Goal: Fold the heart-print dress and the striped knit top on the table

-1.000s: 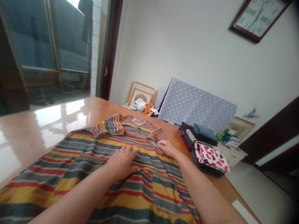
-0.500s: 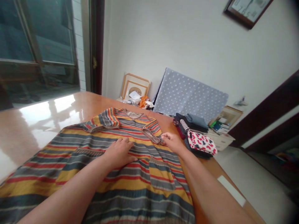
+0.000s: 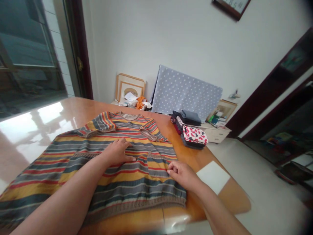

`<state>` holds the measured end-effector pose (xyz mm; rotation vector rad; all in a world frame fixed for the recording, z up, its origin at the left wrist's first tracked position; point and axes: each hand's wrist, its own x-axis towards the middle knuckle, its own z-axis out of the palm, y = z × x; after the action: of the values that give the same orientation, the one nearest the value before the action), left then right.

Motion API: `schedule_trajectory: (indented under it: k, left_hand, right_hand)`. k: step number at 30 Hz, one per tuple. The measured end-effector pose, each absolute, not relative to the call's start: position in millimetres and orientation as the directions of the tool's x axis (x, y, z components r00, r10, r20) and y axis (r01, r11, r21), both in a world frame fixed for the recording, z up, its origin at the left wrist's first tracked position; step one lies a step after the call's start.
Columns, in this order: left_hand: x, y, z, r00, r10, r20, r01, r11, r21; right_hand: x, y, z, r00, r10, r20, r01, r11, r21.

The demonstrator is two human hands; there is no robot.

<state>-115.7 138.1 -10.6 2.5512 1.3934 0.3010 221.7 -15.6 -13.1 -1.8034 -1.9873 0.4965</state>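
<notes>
Yellow, red and grey striped shirt (image 3: 137,191) lies flat on the wooden table (image 3: 195,156). Your left hand (image 3: 116,151) presses it, fingers spread; your right hand (image 3: 182,175) curls at its right edge, pinch unclear.

From where I'm watching, the person's left forearm (image 3: 63,199) and right forearm (image 3: 216,209) show bare, entering from the lower edge of the picture. Both are smooth and rounded, narrowing at the wrists into a broad left hand (image 3: 116,151) and a right hand (image 3: 182,175); the fingernails are too small for me to make out.
</notes>
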Motion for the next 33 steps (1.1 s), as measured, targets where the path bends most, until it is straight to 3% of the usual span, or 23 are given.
schedule_trajectory:
  k: [5,11,22,27,33]
  left_hand:
    - [-116.7,141.8,-14.5,0.537,0.838,0.099,0.777,-0.537,0.329]
    - [-118.0,140.7,-12.4,0.535,0.837,0.118,0.743,-0.533,0.404]
    - [-140.3,121.9,12.4,0.547,0.833,0.081,0.658,-0.488,0.573]
    - [-181.2,94.4,16.4,0.394,0.905,0.157,0.685,-0.404,0.606]
    - [-255.1,52.4,7.9,0.053,0.965,0.258,0.684,-0.224,0.694]
  right_hand:
    - [210.3,-46.4,2.6,-0.009,0.983,0.181,0.857,0.101,-0.505]
    - [195.6,-71.4,-3.1,-0.1,0.992,0.08,0.848,0.127,-0.515]
    - [200.0,-76.9,-13.7,-0.105,0.985,0.134,0.867,0.157,-0.474]
    - [201.2,-79.6,-14.9,-0.126,0.982,0.143,0.839,0.182,-0.513]
    - [198.6,-87.0,-22.3,-0.006,0.976,0.217,0.807,0.133,-0.575]
